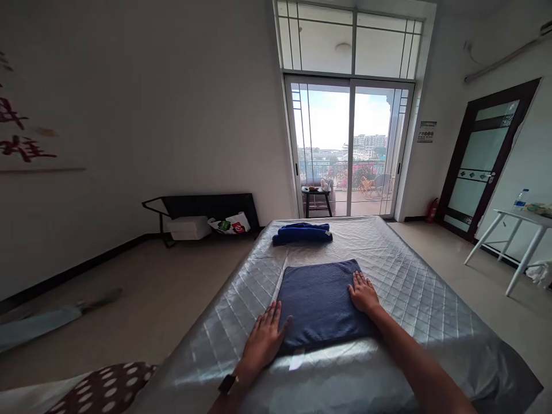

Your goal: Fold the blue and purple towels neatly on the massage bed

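Note:
A dark blue towel (321, 302), folded into a flat, nearly square shape, lies on the silver quilted cover (228, 305). My left hand (264, 334) rests at its near left edge, fingers stretched out and the thumb over the cloth. On the opposite side my right hand (363, 292) lies flat on the right edge with its fingers extended. Neither hand grips anything. Farther back on the cover sits a bundle of brighter blue folded cloth (302, 233), apart from both hands.
A black bench (211, 206) with a white box (188, 227) and a printed bag (230, 224) stands by the left wall. Brown polka-dot fabric (103, 390) is at lower left. To the right stands a white table (528, 217) holding a bottle (521, 199). Glass sliding doors (351, 149) are behind.

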Motion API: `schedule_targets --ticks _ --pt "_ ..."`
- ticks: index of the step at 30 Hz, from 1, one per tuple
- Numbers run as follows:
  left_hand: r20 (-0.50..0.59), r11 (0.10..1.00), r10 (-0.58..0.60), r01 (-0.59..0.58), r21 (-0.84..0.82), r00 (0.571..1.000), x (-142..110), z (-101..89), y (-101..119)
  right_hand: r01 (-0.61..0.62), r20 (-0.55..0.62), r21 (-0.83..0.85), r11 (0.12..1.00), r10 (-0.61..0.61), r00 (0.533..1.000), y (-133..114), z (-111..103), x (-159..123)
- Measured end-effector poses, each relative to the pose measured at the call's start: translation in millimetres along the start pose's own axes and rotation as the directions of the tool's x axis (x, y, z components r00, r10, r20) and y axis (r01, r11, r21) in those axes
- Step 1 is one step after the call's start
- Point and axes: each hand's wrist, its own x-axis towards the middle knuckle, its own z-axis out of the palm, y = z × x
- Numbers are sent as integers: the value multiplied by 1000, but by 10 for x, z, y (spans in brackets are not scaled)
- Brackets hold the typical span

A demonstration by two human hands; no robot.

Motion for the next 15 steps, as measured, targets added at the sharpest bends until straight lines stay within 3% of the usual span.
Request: schedule_targets --ticks 2,5,8,10,13,15 --pt "10 999 -42 43 -12 999 -60 -39 37 0 -8 -14 1000 0 1000 -25 -78 -73" --pt "-60 998 -45 42 -54 997 -78 -192 158 32 -63 1 999 -32 997 -1 -200 -310" --pt "-168 994 -45 28 -102 985 -71 -408 229 111 -102 117 987 -99 990 146 -291 -677" --pt "-194 991 -55 30 -129 980 -79 -554 245 170 -63 248 954 -160 985 292 -340 -922" --pt "-88 974 -49 28 -227 995 -140 -734 262 220 15 393 893 -246 969 484 -418 -1174" --pt "13 951 -1 5 -310 1000 -215 -827 272 227 17 400 888 -254 967 555 -467 -1239"
